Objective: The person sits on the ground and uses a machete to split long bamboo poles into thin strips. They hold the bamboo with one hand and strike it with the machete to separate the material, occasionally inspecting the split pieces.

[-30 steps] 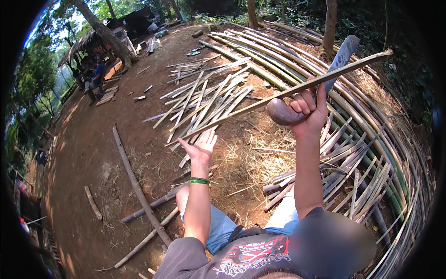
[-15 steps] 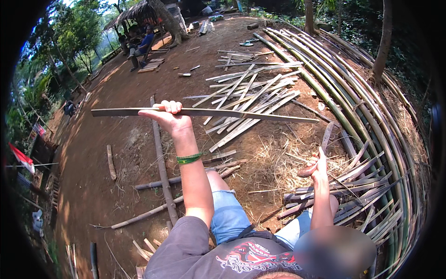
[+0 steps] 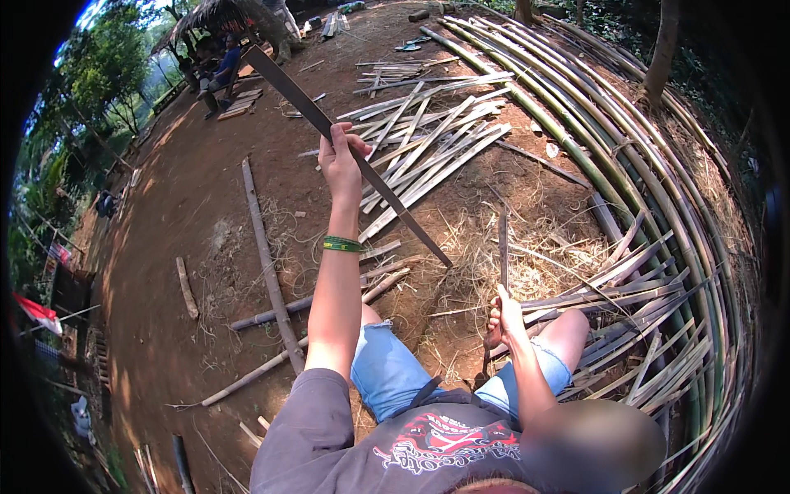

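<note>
Dressed in a dark shirt (image 3: 329, 453) and pale denim shorts (image 3: 383, 370), with knees parted and both forearms stretched forward. Gripping a knife (image 3: 504, 243) low in the right hand (image 3: 506, 314), near the right thigh — fist wrapped about the handle, blade pointing away from the body. Holding up a long dark strip (image 3: 395, 202) in the left hand (image 3: 340, 160), fingers curled round it near its middle; slanting from upper left to lower right in view, well apart from the knife. Wearing a green band (image 3: 341, 244) on the left wrist.

Just past the knees, loose shavings (image 3: 473, 272) on brown ground (image 3: 164, 206). To the right, a fanned heap of split slats (image 3: 634, 288). To the left, a long log (image 3: 271, 263) lying across thinner poles, with a short stick (image 3: 186, 288) near it. Farther ahead, pale strips (image 3: 432, 148) piled crisscross; to their right, long bamboo (image 3: 568, 115) side by side in a broad row. Beyond, a pair of sandals (image 3: 409, 47) on the dirt and, at upper left, a person in blue (image 3: 222, 70), seated by a thatched hut (image 3: 214, 16) — too small for detail.
</note>
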Available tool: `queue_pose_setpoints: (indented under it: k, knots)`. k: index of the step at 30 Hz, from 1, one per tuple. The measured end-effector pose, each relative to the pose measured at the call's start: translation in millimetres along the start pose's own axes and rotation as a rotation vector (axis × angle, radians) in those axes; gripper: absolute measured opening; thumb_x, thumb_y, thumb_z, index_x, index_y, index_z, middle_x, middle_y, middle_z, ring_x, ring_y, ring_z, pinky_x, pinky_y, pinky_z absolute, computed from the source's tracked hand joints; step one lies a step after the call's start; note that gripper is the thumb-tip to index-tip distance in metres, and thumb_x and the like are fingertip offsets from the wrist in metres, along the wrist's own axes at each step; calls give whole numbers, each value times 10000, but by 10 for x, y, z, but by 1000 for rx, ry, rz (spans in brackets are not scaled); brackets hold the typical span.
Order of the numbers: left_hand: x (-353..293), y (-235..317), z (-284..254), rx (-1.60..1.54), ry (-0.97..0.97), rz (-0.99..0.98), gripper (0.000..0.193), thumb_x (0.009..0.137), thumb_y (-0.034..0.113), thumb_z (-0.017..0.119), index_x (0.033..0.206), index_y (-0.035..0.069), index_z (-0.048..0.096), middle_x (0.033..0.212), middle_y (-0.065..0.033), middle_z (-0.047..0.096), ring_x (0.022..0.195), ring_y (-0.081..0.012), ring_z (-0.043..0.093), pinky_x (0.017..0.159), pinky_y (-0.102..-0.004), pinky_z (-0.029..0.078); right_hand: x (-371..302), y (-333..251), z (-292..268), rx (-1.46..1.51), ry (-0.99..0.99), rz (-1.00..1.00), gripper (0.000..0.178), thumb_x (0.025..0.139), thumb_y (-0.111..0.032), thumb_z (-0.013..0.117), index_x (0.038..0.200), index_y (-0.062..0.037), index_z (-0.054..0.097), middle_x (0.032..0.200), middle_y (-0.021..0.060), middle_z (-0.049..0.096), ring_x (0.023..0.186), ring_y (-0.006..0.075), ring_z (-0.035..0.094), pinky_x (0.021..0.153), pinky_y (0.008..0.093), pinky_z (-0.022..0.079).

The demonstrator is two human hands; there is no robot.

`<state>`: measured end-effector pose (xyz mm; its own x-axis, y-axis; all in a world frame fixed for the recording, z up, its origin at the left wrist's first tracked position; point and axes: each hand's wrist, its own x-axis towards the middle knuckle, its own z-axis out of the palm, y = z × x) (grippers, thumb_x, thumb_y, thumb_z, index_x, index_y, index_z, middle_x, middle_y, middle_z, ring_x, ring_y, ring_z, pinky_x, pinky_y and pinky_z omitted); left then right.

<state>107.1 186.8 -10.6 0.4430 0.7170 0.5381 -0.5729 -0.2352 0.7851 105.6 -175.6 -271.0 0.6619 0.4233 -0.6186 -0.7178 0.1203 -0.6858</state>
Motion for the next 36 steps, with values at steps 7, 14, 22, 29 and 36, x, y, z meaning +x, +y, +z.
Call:
queue_pose_setpoints:
  k: [7, 14, 22, 29, 36]
  knots:
    - [131, -24, -1149, 298, -118, -373, 338, 983, 364, 542, 1129, 65, 602, 1003, -129, 700, 846, -175, 683, 762, -327, 575, 350, 304, -117, -238, 141, -23, 412, 881, -457, 645, 739, -100, 496, 512, 0, 416, 387, 119, 400, 369, 281, 344]
    - [98, -175, -2076, 127, 299, -304, 367, 976, 382, 544, 1149, 60, 572, 1003, -147, 701, 775, -196, 700, 578, -294, 586, 1159, 788, -879, -1011, 367, -270, 312, 803, -248, 680, 643, -16, 546, 569, 87, 580, 479, 182, 573, 470, 349, 443]
    - [-154, -749, -2573, -247, 598, -308, 480, 995, 454, 454, 1260, 55, 488, 1243, -148, 614, 1094, -260, 628, 888, -373, 531, 748, 510, -539, -1261, 403, -126, 570, 870, -476, 570, 1088, 47, 633, 1073, 293, 646, 1077, 429, 607, 942, 475, 464]
    - [-417, -1464, -2214, -476, 623, -361, 562, 1011, 501, 351, 1331, 46, 438, 1335, -148, 547, 1253, -272, 520, 1036, -415, 429, 786, 431, -561, -1301, 398, -91, 592, 886, -469, 546, 1036, 97, 641, 1037, 338, 631, 1054, 446, 608, 944, 477, 460]
    - [-687, -1919, -1991, -582, 613, -491, 572, 998, 538, 336, 1296, 61, 443, 1345, -190, 531, 1284, -288, 487, 1085, -411, 387, 812, 398, -597, -1331, 340, -142, 589, 893, -456, 544, 998, 118, 622, 1012, 356, 625, 1041, 457, 608, 929, 480, 461]
